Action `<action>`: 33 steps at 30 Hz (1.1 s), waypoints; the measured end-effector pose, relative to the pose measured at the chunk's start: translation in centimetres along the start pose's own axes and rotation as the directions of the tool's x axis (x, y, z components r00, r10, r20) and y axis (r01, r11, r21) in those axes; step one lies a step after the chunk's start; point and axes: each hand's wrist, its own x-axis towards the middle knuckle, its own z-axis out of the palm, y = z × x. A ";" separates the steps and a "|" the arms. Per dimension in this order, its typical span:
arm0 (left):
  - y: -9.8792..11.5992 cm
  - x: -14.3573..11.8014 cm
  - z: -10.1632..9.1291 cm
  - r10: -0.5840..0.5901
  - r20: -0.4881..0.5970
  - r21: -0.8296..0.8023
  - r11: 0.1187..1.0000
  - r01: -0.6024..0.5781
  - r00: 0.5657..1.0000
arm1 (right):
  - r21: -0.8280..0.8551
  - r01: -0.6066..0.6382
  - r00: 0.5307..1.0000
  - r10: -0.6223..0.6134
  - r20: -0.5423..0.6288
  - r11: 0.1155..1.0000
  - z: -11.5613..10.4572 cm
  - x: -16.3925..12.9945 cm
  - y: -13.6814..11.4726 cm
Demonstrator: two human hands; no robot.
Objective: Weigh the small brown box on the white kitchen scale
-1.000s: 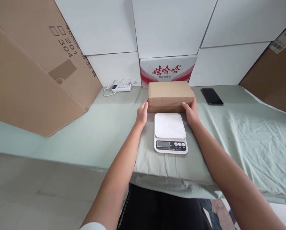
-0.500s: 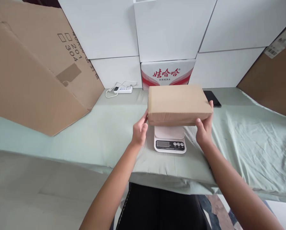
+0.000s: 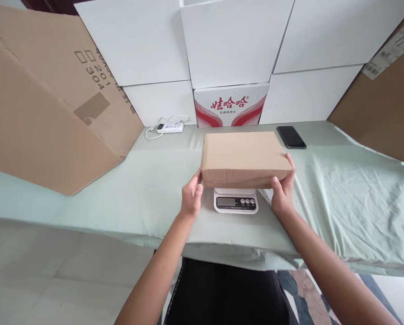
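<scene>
Between my two hands is a closed brown cardboard box [image 3: 244, 153], level and lying lengthwise from left to right. My left hand [image 3: 191, 196] grips its left end, fingers behind the edge. At the right end, my right hand [image 3: 283, 189] has its thumb on the front face and its fingers around the side. Directly below is a white digital kitchen scale [image 3: 236, 203], whose small display and round buttons show in front. The box covers most of the weighing plate; whether it rests on the plate I cannot tell.
A black phone [image 3: 291, 136] lies behind the box to the right. Back left sits a white power strip [image 3: 170, 127] with a cable. White panels and a red-and-white printed carton [image 3: 231, 106] line the back. Large cardboard sheets flank the left [image 3: 35, 113] and right [image 3: 385, 108]. Pale green cloth [image 3: 147, 189] covers the table.
Both hands have lowered the box toward me over the scale, and it now hides more of the weighing plate. The phone behind it has come fully into view. The camera view has shifted slightly.
</scene>
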 end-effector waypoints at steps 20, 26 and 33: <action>3.0 0.7 0.0 -0.009 0.086 0.007 1.000 0.009 0.996 | 0.003 0.044 0.998 -0.044 -0.052 0.999 -0.4 1.1 -1.7; 7.1 5.7 0.0 0.010 0.006 -0.005 1.000 -0.010 1.000 | 0.008 0.249 0.964 -0.247 -0.102 0.968 -0.8 7.0 -3.5; 0.0 12.0 0.9 0.065 0.014 0.075 0.995 -0.066 0.998 | 0.039 0.211 0.978 -0.210 -0.009 0.977 3.9 11.5 -0.3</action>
